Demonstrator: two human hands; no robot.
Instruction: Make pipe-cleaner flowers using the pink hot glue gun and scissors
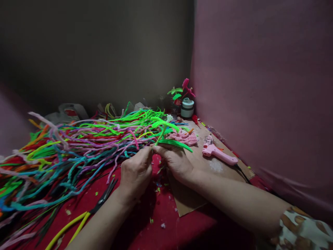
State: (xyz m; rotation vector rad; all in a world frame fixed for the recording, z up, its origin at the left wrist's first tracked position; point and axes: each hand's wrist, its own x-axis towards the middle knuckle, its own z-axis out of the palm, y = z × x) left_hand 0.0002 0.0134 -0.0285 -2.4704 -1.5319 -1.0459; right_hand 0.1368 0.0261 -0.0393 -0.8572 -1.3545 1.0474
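In front of me, my left hand [137,171] and my right hand [179,164] meet with their fingertips pinched together. Between them is the base of a bright green pipe-cleaner plant [160,134], its stem rising upward. One long green leaf [178,143] stretches to the right over my right hand, and lighter green strips spread from the top. The fingers hide the stem's lower end. Just left of my hands lies a large heap of coloured pipe cleaners [85,142]. Yellow-handled scissors [84,217] lie beside my left forearm, partly covered by it.
A pink glue gun [220,154] with a black cord lies on a cardboard sheet [189,199] at right. Pink pipe-cleaner pieces [186,138] lie near it. A small pale jar [187,108] and finished pipe-cleaner flowers [186,85] stand in the back corner. Scraps dot the red cloth [166,239].
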